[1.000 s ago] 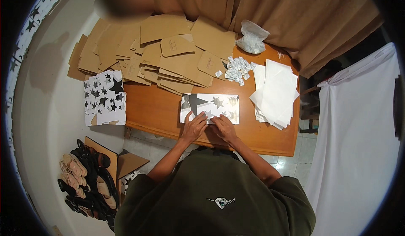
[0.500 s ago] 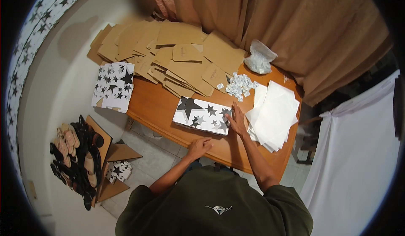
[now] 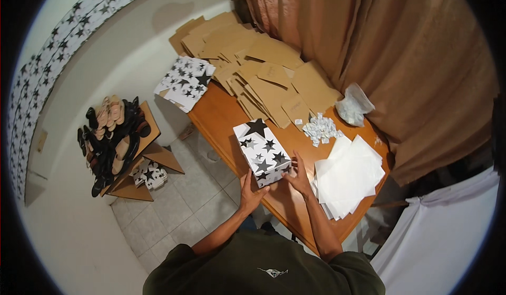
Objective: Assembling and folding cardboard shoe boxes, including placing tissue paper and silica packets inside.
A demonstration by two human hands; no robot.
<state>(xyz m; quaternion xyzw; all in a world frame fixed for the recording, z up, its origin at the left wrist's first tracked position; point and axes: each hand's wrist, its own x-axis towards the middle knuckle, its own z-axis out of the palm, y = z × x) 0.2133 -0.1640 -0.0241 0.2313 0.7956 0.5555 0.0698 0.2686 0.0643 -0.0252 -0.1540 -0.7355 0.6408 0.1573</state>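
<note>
A closed white box (image 3: 262, 147) patterned with black and grey stars is between my two hands, its long side pointing away from me and to the left. My left hand (image 3: 252, 194) grips the near left corner, its thumb along the lower near end. On the near right corner lies my right hand (image 3: 299, 179), thumb against the end face and fingers along the side. Whether the box rests on the wooden table (image 3: 211, 121) or is slightly raised, I cannot tell.
White paper sheets (image 3: 348, 176) lie right of the box. Beyond are small white packets (image 3: 321, 130), a clear plastic bag (image 3: 354, 105) and brown cardboard pieces (image 3: 271, 86). Star-printed sheets (image 3: 184, 81) overhang the left corner. Shoes (image 3: 118, 137) fill a stand at left, above more star-printed pieces (image 3: 151, 175).
The box has turned from lying crosswise to pointing away from me. My left hand has moved from beside it onto its near end; my right hand has shifted along. The view has swung left.
</note>
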